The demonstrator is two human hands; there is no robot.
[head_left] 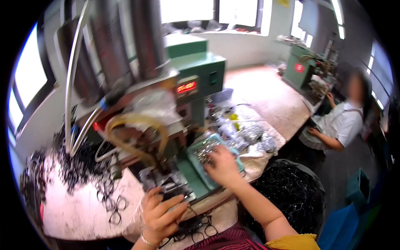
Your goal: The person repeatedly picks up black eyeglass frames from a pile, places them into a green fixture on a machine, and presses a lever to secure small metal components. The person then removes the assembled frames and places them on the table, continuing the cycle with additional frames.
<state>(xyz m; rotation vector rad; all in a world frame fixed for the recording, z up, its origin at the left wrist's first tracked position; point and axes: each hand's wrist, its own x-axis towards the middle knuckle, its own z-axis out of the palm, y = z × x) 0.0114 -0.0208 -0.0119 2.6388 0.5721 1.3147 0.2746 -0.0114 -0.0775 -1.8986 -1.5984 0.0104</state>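
My left hand [160, 214] is at the front edge of a metal fixture [175, 185] on the bench machine, its fingers bent but spread apart. Black eyeglass frames [200, 229] lie just below and beside that hand; whether its fingertips touch one is unclear. My right hand [224, 166] reaches into a light-green tray [241, 163], its fingers closed down into a heap of small shiny metal parts [205, 151]. What exactly sits between those fingertips is too small to make out. Above the fixture, the machine head with a yellowish hose [137, 116] is blurred.
Many black frames [79, 162] hang and lie at the left. Plastic bags of parts [254, 135] sit behind the tray. A green control box [198, 66] stands behind the machine. On the right are a large dark-filled container [287, 196] and a seated person [343, 121] at another machine.
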